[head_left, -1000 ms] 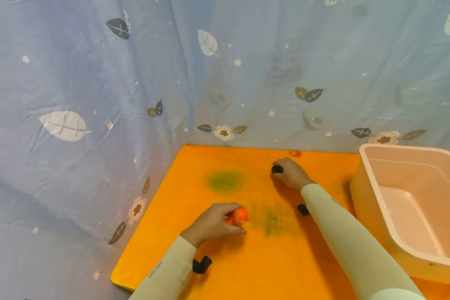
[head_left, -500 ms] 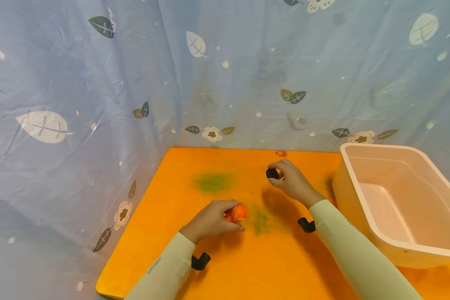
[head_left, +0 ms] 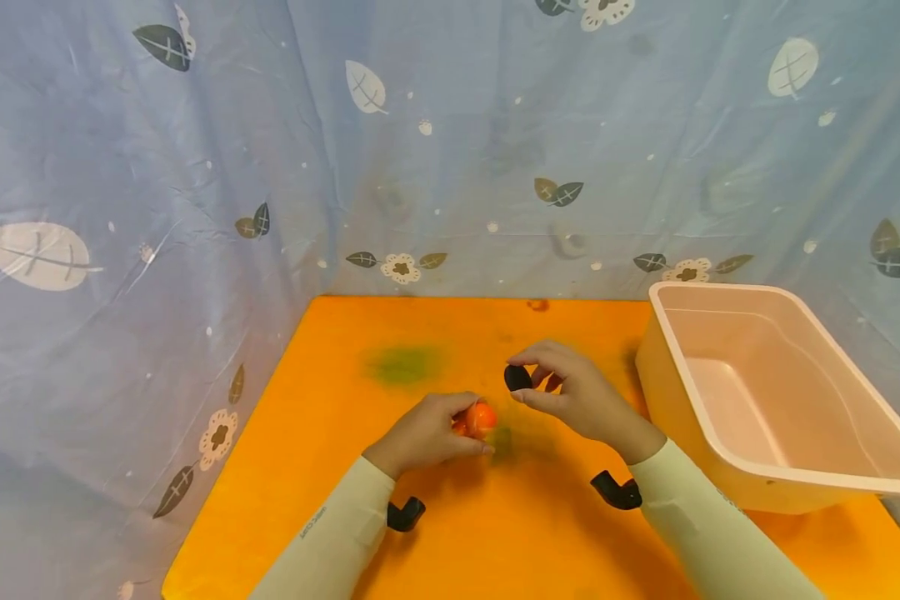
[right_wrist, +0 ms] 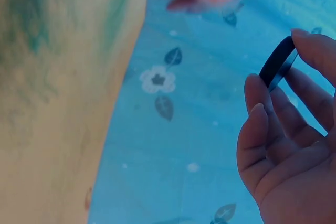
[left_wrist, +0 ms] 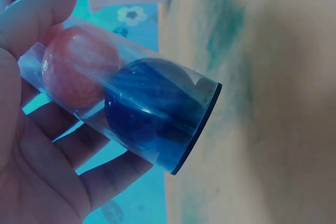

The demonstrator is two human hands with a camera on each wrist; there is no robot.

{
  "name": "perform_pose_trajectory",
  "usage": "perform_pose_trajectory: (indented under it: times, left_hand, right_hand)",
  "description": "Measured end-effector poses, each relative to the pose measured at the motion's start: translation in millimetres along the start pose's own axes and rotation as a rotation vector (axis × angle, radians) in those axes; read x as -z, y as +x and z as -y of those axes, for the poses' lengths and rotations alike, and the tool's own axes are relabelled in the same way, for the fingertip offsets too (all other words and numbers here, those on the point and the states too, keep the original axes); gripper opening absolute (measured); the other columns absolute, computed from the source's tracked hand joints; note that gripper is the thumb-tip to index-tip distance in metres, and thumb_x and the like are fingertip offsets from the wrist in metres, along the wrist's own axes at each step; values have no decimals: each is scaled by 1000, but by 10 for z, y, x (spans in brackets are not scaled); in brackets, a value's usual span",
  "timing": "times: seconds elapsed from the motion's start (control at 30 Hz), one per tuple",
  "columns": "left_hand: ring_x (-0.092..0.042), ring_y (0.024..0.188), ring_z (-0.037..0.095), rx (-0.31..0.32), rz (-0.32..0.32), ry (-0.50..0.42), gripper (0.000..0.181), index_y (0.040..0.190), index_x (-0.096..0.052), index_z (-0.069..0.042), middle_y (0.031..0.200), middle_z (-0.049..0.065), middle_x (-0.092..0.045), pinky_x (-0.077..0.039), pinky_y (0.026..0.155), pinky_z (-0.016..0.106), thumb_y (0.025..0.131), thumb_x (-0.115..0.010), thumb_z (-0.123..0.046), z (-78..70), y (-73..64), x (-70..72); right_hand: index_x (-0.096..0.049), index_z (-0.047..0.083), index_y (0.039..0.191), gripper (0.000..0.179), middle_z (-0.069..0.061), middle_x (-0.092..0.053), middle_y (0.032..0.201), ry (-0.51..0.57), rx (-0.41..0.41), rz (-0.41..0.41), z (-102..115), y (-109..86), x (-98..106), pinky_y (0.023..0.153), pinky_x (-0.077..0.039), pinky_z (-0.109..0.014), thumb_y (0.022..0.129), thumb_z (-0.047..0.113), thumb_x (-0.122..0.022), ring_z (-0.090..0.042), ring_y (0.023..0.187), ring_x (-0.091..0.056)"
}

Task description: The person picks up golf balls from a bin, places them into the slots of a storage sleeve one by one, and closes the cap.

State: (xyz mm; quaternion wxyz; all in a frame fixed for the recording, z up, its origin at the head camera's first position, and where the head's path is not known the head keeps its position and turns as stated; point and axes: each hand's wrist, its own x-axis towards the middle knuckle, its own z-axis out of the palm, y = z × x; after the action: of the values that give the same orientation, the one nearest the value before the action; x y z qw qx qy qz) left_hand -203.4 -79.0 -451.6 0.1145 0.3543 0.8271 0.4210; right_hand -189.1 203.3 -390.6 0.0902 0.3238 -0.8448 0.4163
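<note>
My left hand (head_left: 427, 437) grips a clear plastic tube (left_wrist: 118, 85) from the side, fingers and thumb round it. An orange ball (head_left: 482, 419) shows at the tube's upper end. In the left wrist view a dark blue ball (left_wrist: 147, 100) sits below it, above the black base (left_wrist: 198, 129). To the right, my right hand (head_left: 588, 400) pinches a black round cap (head_left: 518, 378) between thumb and fingertips, tilted on edge. The cap is close to the tube's upper end but apart from it. The left palm partly hides the tube in the head view.
A large peach plastic bin (head_left: 675, 392) stands on the right of the orange table (head_left: 330, 517). Patterned blue curtains (head_left: 450, 150) hang behind and at the left. Black wrist mounts (head_left: 617, 490) stick out beneath the sleeves.
My right hand has lifted the black cap off the back of the table and brought it nearer, towards the tube. The left hand stays nearly in place. The head view has turned slightly right.
</note>
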Motion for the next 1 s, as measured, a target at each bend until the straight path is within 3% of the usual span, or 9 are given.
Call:
perform_pose_trajectory:
  times: [0.13, 0.37, 0.73, 1.0]
  left_hand:
    - [-60, 79, 12, -21, 0, 9, 33, 115, -69, -32, 95, -12, -68, -52, 71, 30, 92, -93, -33, -37, 53, -16]
    - [-56, 67, 12, -34, 19, 29, 30, 108, -67, -26, 84, -8, -62, -47, 61, 27, 93, -92, -31, -113, 115, -32]
    - [-55, 57, 15, -28, 57, 30, 29, 98, -63, -24, 78, -4, -59, -46, 57, 27, 94, -91, -31, -182, 142, -17]
    - [-58, 63, 13, -2, 79, 45, 32, 114, -69, -24, 87, -9, -67, -49, 59, 27, 93, -92, -31, -160, 131, -35]
  right_hand:
    - [-74, 14, 134, 42, 4, -69, 124, 41, 41, 41, 85, -59, -82, 74, -59, -37, 94, 9, -88, -13, 85, -64]
    - [-73, 12, 135, 44, 6, -69, 122, 74, 20, 82, 109, -126, -147, 75, -58, -33, 93, 8, -89, -12, 85, -63]
    - [-75, 14, 130, 43, 8, -69, 114, 26, -10, 93, 96, -186, -189, 78, -59, -32, 91, 9, -91, -10, 82, -63]
    - [-75, 14, 132, 41, 6, -70, 116, 33, -45, 125, 94, -218, -212, 81, -59, -33, 94, 9, -88, -9, 86, -65]
